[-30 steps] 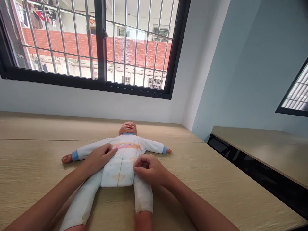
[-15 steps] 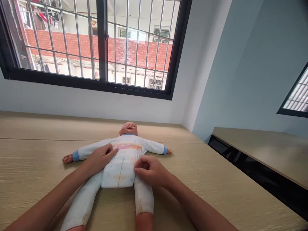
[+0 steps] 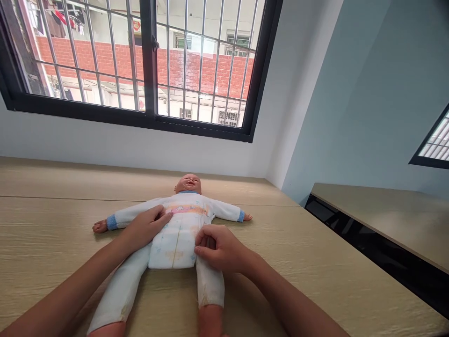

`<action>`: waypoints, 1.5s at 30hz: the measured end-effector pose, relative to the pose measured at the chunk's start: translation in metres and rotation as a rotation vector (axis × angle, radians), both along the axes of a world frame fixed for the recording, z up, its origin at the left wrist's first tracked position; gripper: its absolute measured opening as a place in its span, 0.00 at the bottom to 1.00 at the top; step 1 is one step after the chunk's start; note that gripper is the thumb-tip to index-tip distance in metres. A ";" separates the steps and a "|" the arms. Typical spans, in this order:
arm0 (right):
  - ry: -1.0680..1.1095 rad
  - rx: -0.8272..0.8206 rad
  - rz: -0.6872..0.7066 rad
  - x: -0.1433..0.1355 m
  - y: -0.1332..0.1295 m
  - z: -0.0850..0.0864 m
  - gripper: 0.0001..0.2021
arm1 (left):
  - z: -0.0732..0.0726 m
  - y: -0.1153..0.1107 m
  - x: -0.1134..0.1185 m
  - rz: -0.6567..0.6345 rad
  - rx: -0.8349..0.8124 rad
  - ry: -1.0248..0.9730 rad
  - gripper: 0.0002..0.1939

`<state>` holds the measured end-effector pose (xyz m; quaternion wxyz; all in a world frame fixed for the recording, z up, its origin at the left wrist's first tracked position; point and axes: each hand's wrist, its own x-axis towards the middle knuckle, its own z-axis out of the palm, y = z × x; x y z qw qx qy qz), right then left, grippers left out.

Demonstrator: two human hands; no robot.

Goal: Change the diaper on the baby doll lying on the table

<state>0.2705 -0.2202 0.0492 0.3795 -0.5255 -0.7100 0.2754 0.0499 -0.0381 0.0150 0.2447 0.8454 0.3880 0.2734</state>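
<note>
A baby doll (image 3: 188, 183) in white clothes with blue cuffs lies on its back on the wooden table (image 3: 280, 243), arms spread. A white diaper (image 3: 172, 245) with an orange and pink band covers its belly and hips. My left hand (image 3: 145, 227) rests on the diaper's left side, fingers reaching toward the band. At the right edge of the diaper, by the top of the doll's leg, my right hand (image 3: 219, 247) has its thumb and fingertips curled together on the edge.
A barred window with a black frame (image 3: 150, 124) is in the wall behind the table. To the right stands another wooden surface (image 3: 379, 210) with a dark glossy front.
The view has shifted slightly. Both hands stay at nearly the same places on the diaper, and the doll lies as before.
</note>
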 end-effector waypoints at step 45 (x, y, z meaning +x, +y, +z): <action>-0.017 0.421 -0.472 0.012 0.016 -0.030 0.09 | 0.013 -0.012 -0.004 0.176 0.166 0.042 0.17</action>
